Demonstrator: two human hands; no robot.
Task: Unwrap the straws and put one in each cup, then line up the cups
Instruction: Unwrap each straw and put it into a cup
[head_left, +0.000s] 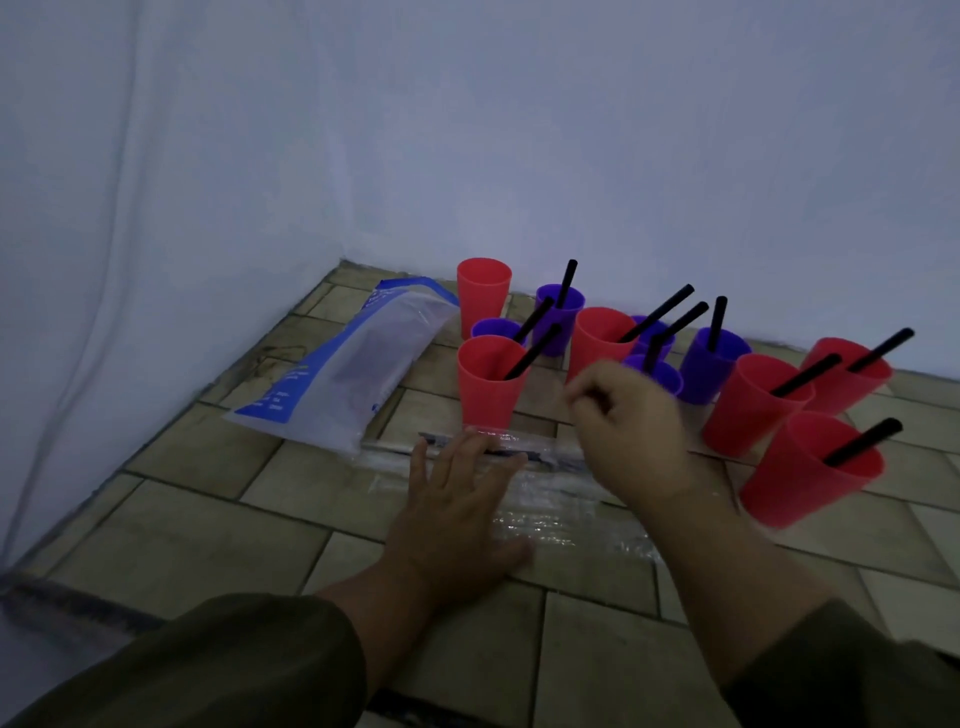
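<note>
Left hand flat on wrappers, grip released; right hand curled before cups, grip unclear; bag beside

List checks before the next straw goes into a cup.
1. A cup still needs a straw: ok, the back red cup has none.
2. A wrapped straw is within reach: ok, it lies at the fingertips of the left hand, which rests flat.
3. The right hand is free: cannot tell, its fingers are curled and may be pinching something.
4. Loose wrappers are out of the way: not ok, they lie under and beside the hands.
5. The cups are lined up: not ok, they stand in a cluster.
</note>
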